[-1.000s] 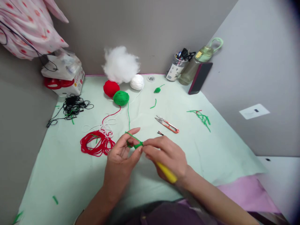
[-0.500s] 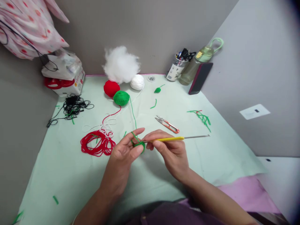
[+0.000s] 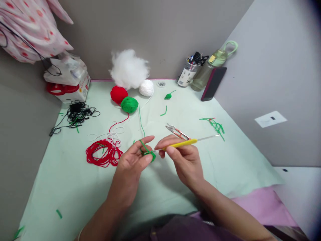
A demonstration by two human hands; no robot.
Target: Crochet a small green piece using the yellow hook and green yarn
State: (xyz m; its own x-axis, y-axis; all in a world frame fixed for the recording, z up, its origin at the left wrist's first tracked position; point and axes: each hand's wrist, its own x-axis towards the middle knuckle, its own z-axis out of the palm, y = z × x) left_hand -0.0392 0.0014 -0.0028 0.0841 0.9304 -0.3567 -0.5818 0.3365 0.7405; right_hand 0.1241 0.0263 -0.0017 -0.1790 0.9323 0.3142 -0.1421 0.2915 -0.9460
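Observation:
Between the thumb and fingers of my left hand (image 3: 134, 160) is a small piece of green crochet (image 3: 152, 156). Green yarn (image 3: 142, 129) loops over my left index finger and runs back to the green yarn ball (image 3: 129, 105). My right hand (image 3: 185, 159) is closed around the yellow handle of a double-ended crochet hook (image 3: 184, 143). One metal end of the hook reaches into the green piece; the other points right, free in the air. Just beyond my right hand lie orange-handled thread snips (image 3: 178, 131), partly hidden by it.
A red yarn ball (image 3: 118, 94), a white yarn ball (image 3: 146, 88) and white stuffing (image 3: 130, 68) sit at the back. Loose red yarn (image 3: 100, 153) and tangled black yarn (image 3: 79, 112) lie left. A pen cup (image 3: 187, 74), bottle (image 3: 203, 75) and phone (image 3: 214, 84) stand back right.
My right hand has drawn slightly right and tilted the hook, its free end now higher. The view has shifted a little; my left hand keeps its hold on the green piece.

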